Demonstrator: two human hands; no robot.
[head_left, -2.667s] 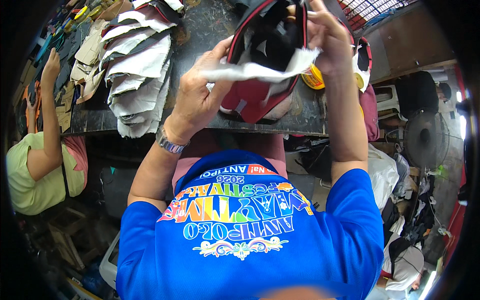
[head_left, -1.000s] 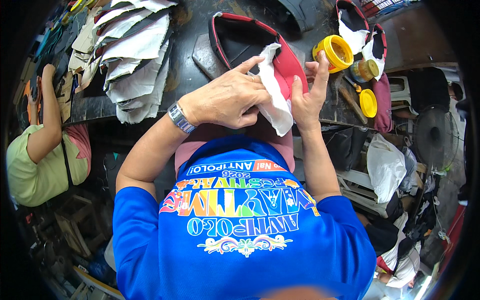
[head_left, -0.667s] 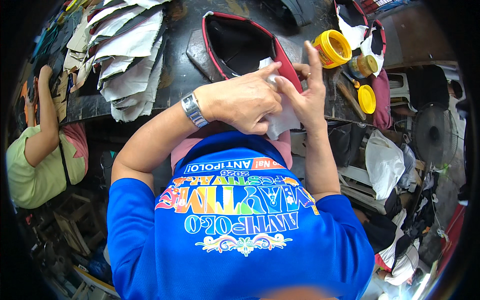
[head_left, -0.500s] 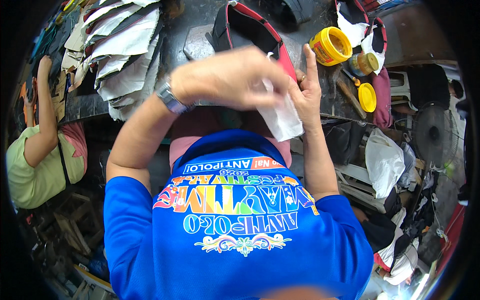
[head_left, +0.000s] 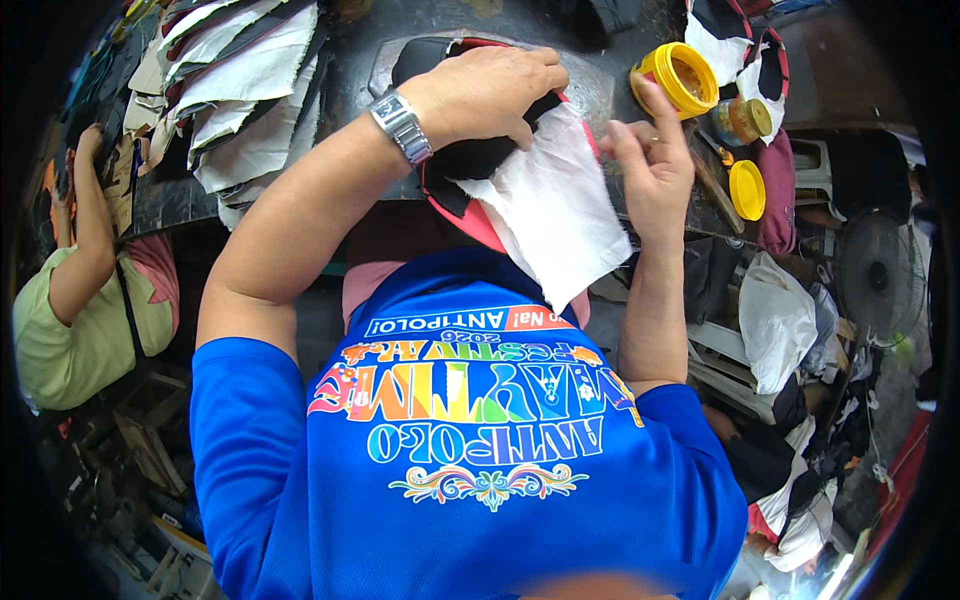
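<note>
A black-and-red shoe upper (head_left: pixel 470 222) lies at the table's near edge, partly hanging over it. Loose white cloth (head_left: pixel 560 205) spreads from it toward my lap. My left hand (head_left: pixel 485 95), with a metal watch at its wrist, lies across the upper, its fingers bent around the far part and its thumb on the cloth. Close to the red edge on the right is my right hand (head_left: pixel 655 160), its index finger stretched out and its thumb apart; the other fingers are curled. Beyond it stands an open yellow tub (head_left: pixel 660 75) with brownish stuff inside.
A stack of white-lined pieces (head_left: pixel 245 85) stands at the left. A small jar (head_left: pixel 742 121), a yellow lid (head_left: pixel 747 190) and more red-edged pieces (head_left: pixel 770 75) lie at the right. Another person's arm (head_left: pixel 88 200) reaches to the table at far left. A fan (head_left: pixel 878 275) stands right.
The upper has turned and come nearer, with its white cloth spread wide. My left hand has gone from a blurred sweep near the right hand to the upper; my right hand has moved right.
</note>
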